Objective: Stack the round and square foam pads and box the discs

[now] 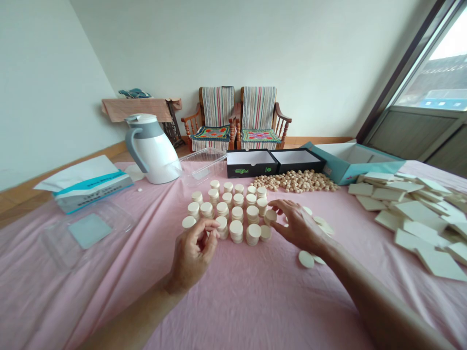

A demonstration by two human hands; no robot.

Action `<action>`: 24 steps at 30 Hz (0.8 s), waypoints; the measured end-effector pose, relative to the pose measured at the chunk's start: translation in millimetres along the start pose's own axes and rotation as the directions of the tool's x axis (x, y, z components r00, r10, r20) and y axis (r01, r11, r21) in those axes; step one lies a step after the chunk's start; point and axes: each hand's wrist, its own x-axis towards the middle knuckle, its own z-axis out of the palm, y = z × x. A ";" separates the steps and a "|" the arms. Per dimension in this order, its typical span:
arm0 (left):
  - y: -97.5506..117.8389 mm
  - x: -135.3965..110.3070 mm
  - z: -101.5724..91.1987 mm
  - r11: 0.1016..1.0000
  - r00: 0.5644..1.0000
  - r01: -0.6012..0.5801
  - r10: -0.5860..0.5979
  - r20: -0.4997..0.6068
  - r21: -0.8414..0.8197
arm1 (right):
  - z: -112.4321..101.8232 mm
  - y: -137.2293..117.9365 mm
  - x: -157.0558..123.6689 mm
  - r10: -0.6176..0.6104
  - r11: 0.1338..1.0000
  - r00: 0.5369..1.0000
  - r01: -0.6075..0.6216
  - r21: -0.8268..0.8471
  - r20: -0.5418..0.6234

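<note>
Rows of short stacks of pale round wooden discs (236, 228) stand on the pink cloth. My left hand (191, 255) is at the front left of these stacks, its fingers curled and thumb close to the fingertips. Whether something small is in that pinch is hidden. At the right edge of the rows, my right hand (297, 223) has its thumb and fingers around a round wooden disc (270, 216). Another disc (265, 233) lies just in front of it. Loose discs (306, 259) lie beside and under my right wrist, partly covered by it.
Square pale boards (419, 214) are heaped at right. Behind the stacks are small wooden pieces (297, 181), a black box (251, 163) and a teal box (361, 163). At left stand a white jug (156, 155), a tissue pack (93, 187) and clear plastic trays (87, 233).
</note>
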 end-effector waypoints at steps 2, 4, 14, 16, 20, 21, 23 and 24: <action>-0.3 -0.2 0.3 1.000 1.000 0.002 -0.002 0.001 -0.003 | 0.5 -0.3 0.3 -0.009 1.000 1.000 0.009 0.004 -0.002; -0.4 -0.4 0.4 1.000 1.000 0.005 -0.005 0.001 -0.004 | -0.3 2.3 1.3 -0.021 0.999 1.000 0.021 0.024 -0.020; 2.6 1.0 -1.9 1.000 1.000 0.016 -0.016 0.008 0.008 | -30.8 43.2 -4.7 0.156 0.985 0.971 -0.138 -0.108 0.182; 3.1 1.1 -2.0 1.000 1.000 0.013 -0.013 0.008 0.010 | -31.7 41.8 -5.8 0.152 0.985 0.959 -0.128 -0.112 0.237; 3.7 1.0 -1.7 1.000 1.000 0.013 -0.013 0.010 0.014 | -25.7 39.4 -4.6 0.123 0.990 0.953 -0.100 -0.096 0.275; 3.7 1.0 -1.6 1.000 1.000 0.012 -0.012 0.009 0.014 | -23.7 40.0 -4.3 0.126 0.990 0.953 -0.102 -0.099 0.277; 3.4 1.0 -1.6 1.000 1.000 0.011 -0.011 0.007 0.013 | -19.9 42.0 -4.0 0.143 0.987 0.954 -0.116 -0.114 0.264; 3.3 1.0 -1.6 1.000 1.000 0.012 -0.012 0.006 0.013 | -18.3 43.2 -4.1 0.150 0.985 0.956 -0.123 -0.122 0.253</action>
